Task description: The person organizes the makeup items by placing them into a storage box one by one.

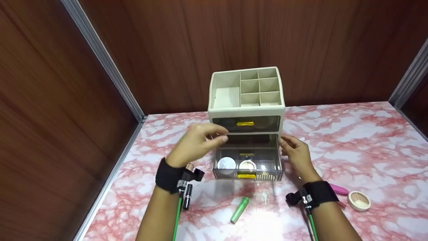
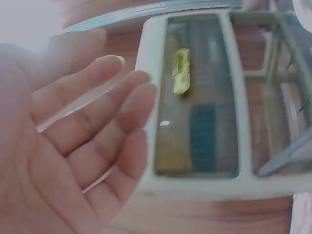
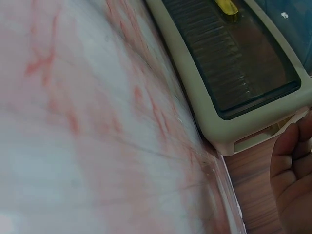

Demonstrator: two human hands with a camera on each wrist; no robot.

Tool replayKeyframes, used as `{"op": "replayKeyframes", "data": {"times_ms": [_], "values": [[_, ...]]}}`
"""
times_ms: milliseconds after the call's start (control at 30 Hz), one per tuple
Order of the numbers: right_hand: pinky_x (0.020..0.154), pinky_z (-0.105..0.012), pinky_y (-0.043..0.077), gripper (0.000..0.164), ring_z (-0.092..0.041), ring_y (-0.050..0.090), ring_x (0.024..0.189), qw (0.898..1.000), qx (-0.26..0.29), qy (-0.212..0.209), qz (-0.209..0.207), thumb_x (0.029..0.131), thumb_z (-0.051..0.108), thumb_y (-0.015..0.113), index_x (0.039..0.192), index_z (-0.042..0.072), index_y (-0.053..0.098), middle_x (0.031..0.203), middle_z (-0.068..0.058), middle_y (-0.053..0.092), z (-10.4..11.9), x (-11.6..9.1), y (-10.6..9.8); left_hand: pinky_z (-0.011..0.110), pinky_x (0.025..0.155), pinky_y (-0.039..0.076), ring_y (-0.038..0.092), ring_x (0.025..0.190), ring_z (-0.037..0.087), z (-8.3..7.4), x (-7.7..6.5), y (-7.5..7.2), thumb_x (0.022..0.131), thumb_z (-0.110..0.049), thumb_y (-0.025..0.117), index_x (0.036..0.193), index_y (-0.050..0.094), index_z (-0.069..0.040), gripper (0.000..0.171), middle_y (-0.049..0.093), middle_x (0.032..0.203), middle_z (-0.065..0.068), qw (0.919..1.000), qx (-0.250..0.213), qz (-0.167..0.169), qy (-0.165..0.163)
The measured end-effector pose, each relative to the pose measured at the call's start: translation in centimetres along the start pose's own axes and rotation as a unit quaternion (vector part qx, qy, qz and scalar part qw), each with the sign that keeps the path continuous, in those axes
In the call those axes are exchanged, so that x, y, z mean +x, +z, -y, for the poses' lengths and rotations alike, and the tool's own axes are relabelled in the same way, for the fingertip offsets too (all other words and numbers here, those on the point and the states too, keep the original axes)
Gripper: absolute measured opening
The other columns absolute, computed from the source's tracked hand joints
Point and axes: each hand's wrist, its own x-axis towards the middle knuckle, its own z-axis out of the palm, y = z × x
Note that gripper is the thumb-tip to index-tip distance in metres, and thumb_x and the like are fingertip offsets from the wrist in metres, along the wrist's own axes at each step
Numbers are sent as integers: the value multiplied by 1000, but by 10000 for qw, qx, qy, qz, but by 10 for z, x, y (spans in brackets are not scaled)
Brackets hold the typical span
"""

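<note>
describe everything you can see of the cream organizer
The cream organizer, plastic by its look, stands upright on the marbled table. Its open top has one large and six small compartments. The upper drawer, with a smoky clear front and yellow handle, is shut; the drawer below is pulled out, holding round items. The right hand is at its side; contact is unclear.

This place is looking like a small booth. Tall, flat, brown wood-look panels (image 1: pixel 180 50) are standing behind and at the sides, and long, silver metal posts (image 1: pixel 104 57) are running up the corners (like a big box). A pink-and-white, marble-patterned tabletop (image 1: pixel 334 150) is sitting inside.
</note>
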Motion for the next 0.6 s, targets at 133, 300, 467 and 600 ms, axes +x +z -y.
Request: {"op": "replayKeyframes", "data": {"times_ms": [133,300,467,600], "values": [[58,-35,51,39,-21,56,64,10000,34,22,26,83,31,62,114,8,60,85,-5,63,1,0,0,26,65,48,60,75,9,5,-7,-16,84,-27,62,95,69,-18,15,65,87,-7,9928,-792,-899,-57],[59,-37,51,39,-19,55,64,10000,35,83,-41,82,33,63,113,9,60,82,-5,62,2,2,-2,34,62,50,60,69,29,5,-9,-23,81,-8,64,92,68,-2,13,65,83,7,9596,-2074,-1901,-85],[60,-34,50,41,-18,55,62,9999,-131,-55,-50,82,34,62,112,7,61,88,-4,65,2,1,0,34,64,50,60,71,30,12,-13,-16,80,-4,66,92,67,-1,13,65,82,10,9432,-2319,-2351,-364],[59,-33,50,41,-19,55,62,9997,-216,-63,-84,81,36,63,110,8,61,90,-6,65,1,0,1,31,62,49,60,71,26,25,-13,-5,78,-6,67,91,67,-2,13,65,80,10,9382,-2179,-2618,-617]]}}
